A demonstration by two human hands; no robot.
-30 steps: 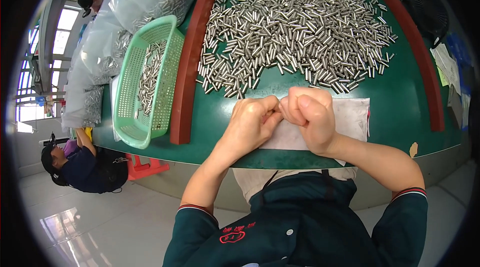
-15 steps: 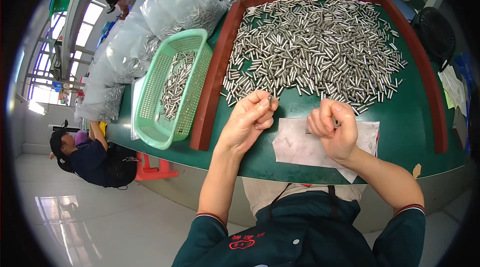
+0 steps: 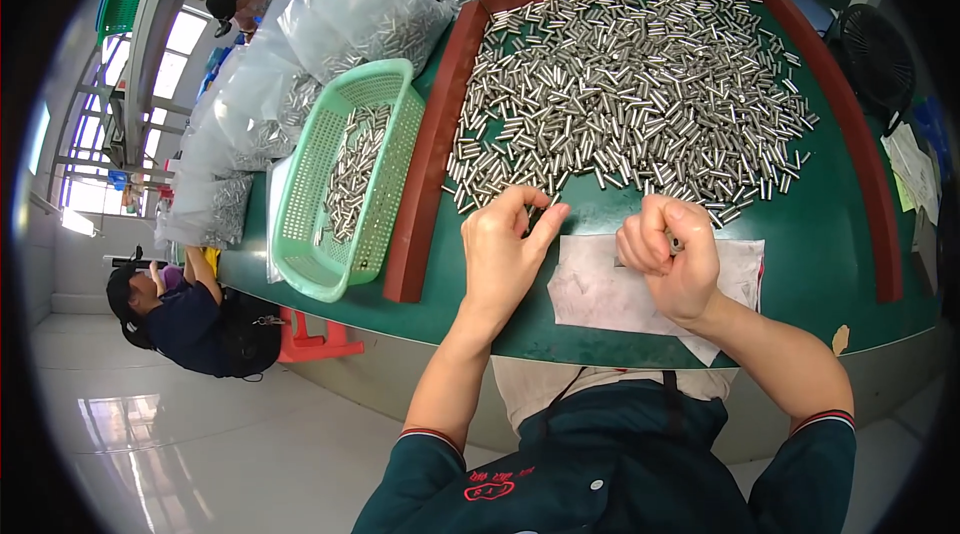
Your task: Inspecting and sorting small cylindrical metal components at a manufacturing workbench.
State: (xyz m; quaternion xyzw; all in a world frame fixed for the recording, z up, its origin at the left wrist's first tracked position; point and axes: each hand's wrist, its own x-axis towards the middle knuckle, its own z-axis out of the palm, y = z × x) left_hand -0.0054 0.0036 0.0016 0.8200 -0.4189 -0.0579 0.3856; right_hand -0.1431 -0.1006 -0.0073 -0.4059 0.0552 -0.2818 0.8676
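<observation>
Small silvery metal pins (image 3: 630,94) lie in a broad, dense heap on the green table, inside a reddish-brown frame. At the heap's near edge my left hand (image 3: 505,254) is turned back-up, thumb and forefinger pinched on a single metal pin (image 3: 555,201). My right hand (image 3: 675,264) is curled closed above a stained whitish cloth (image 3: 590,289). The round end of a metal pin (image 3: 677,245) shows between its fingers; how many it holds is hidden.
Left of the frame (image 3: 425,164) stands a light green perforated basket (image 3: 395,179) with more pins. Clear bags of pins (image 3: 365,19) line the left and back. A black fan (image 3: 872,59) sits at right. Two people work at the left, one near a red stool (image 3: 318,336).
My left hand has rolled from palm-up to back-up and shifted slightly right, still pinching a pin. My right hand has stayed closed in nearly the same place.
</observation>
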